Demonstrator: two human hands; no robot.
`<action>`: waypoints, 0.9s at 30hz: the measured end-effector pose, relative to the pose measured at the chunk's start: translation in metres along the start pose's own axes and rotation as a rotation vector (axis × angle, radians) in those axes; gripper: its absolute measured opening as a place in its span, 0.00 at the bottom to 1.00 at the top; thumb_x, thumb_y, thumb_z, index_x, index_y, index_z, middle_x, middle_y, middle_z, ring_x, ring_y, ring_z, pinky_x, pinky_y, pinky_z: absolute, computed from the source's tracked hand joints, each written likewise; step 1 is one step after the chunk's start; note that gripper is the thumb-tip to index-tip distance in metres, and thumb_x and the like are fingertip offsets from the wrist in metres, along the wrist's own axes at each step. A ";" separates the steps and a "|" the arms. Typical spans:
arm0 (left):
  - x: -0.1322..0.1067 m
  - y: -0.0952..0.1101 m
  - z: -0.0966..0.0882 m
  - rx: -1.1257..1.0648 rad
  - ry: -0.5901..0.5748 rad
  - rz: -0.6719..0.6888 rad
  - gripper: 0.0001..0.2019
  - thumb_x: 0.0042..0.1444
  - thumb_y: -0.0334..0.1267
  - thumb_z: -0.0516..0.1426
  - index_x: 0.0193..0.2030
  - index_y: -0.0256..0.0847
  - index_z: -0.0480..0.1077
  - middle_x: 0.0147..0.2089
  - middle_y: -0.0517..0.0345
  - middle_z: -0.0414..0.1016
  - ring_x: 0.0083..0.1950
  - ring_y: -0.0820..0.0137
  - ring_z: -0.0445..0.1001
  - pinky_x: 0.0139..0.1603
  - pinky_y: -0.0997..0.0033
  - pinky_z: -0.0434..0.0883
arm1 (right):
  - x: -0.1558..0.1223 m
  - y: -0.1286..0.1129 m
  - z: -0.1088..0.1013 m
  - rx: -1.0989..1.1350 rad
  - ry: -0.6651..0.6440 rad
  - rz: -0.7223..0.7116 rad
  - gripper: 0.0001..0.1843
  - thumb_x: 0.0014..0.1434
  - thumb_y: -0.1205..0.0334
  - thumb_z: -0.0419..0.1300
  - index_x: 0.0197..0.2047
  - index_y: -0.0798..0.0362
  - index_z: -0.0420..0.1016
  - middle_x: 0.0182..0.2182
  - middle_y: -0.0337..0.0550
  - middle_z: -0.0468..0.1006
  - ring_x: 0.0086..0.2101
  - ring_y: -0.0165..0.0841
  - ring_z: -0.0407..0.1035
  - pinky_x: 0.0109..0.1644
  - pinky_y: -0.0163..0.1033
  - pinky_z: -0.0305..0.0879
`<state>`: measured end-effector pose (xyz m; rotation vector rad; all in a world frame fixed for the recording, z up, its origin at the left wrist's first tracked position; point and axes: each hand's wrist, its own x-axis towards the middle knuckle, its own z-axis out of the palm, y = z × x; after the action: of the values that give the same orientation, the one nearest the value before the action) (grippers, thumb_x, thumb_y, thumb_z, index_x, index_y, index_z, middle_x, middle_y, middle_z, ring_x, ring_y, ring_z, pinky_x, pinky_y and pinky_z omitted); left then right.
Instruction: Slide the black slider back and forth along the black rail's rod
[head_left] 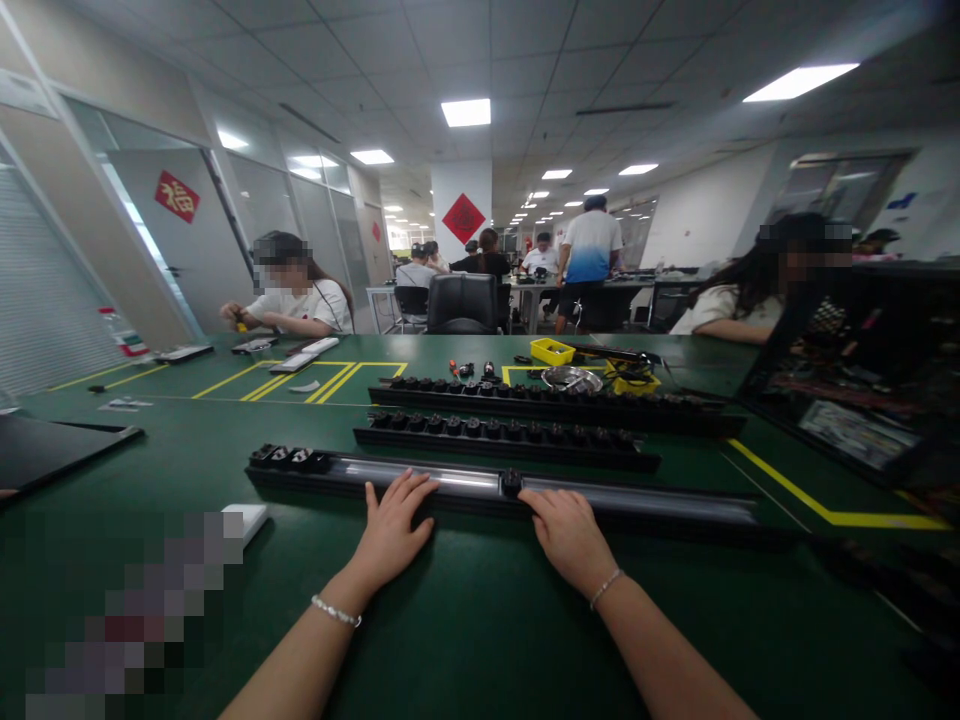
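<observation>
A long black channel rail (622, 500) lies across the green table in front of me. Several socket modules (281, 456) sit in its left end, and a single black socket module (511, 483) stands near its middle. My left hand (394, 520) is open, its spread fingers resting on the rail's near edge left of that module. My right hand (570, 530) has its fingers together and bent, with the fingertips against the right side of the single module. The right thumb is not clearly visible.
Beyond lie two more rails (495, 433) filled with black sockets. Behind them are a yellow tray (553, 350), a metal dish (571, 379) and cables. A dark panel (60, 450) lies at left, a blurred-out long object near me. Other people sit across the table, left and right.
</observation>
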<state>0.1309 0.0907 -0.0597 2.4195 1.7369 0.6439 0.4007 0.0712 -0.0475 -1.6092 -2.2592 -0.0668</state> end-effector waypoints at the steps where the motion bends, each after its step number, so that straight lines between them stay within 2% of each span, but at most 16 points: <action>1: 0.000 0.000 0.000 0.005 0.000 0.000 0.24 0.51 0.33 0.50 0.56 0.56 0.57 0.61 0.60 0.59 0.65 0.60 0.48 0.57 0.31 0.31 | 0.000 0.000 0.000 0.009 0.000 0.000 0.20 0.56 0.70 0.48 0.50 0.46 0.67 0.39 0.42 0.74 0.41 0.33 0.63 0.48 0.40 0.49; 18: 0.000 -0.003 0.003 0.025 0.012 0.004 0.25 0.51 0.33 0.49 0.56 0.58 0.56 0.61 0.61 0.59 0.65 0.61 0.49 0.57 0.32 0.30 | -0.001 -0.001 -0.002 -0.004 0.039 -0.029 0.21 0.56 0.69 0.48 0.52 0.44 0.66 0.37 0.40 0.74 0.39 0.32 0.63 0.51 0.40 0.47; 27: 0.000 -0.006 0.003 0.040 0.022 0.003 0.24 0.51 0.34 0.49 0.56 0.57 0.58 0.60 0.59 0.61 0.64 0.58 0.52 0.57 0.30 0.33 | -0.001 -0.005 -0.003 -0.022 0.020 0.003 0.20 0.56 0.67 0.49 0.51 0.43 0.66 0.37 0.39 0.74 0.39 0.32 0.63 0.46 0.39 0.50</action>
<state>0.1269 0.0937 -0.0647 2.4508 1.7711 0.6442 0.3974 0.0681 -0.0439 -1.6155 -2.2486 -0.1073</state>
